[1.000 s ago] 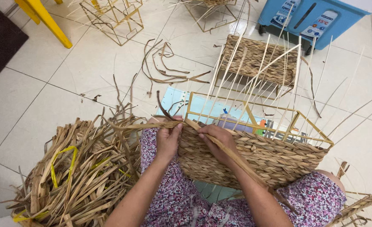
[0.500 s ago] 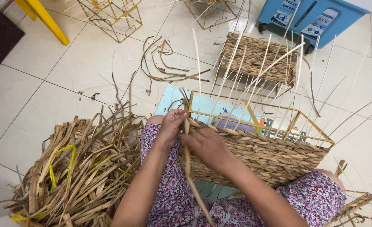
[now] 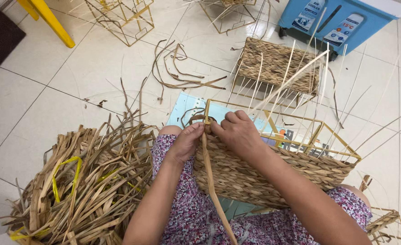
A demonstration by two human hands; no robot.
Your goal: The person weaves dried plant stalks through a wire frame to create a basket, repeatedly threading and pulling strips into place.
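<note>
A half-woven basket (image 3: pixel 273 174) of brown dried leaf on a yellow wire frame (image 3: pixel 309 127) rests on my lap, tilted on its side. My left hand (image 3: pixel 187 143) and my right hand (image 3: pixel 236 131) meet at the frame's near left corner post, both pinching a long dried leaf strand (image 3: pixel 211 181). The strand runs down from the corner across the woven wall towards my knees. Thin pale reeds stick up from the frame's far side.
A big heap of dried leaves (image 3: pixel 82 186) tied with yellow string lies at my left. Another partly woven basket (image 3: pixel 277 68) stands behind. Empty wire frames (image 3: pixel 123 20), loose strands (image 3: pixel 177 68), a blue box (image 3: pixel 336 22) and a yellow leg (image 3: pixel 46 18) sit farther back.
Both hands moved left along the basket rim to the corner post. The strand, earlier stretched sideways along the rim, now hangs down from the corner between my hands.
</note>
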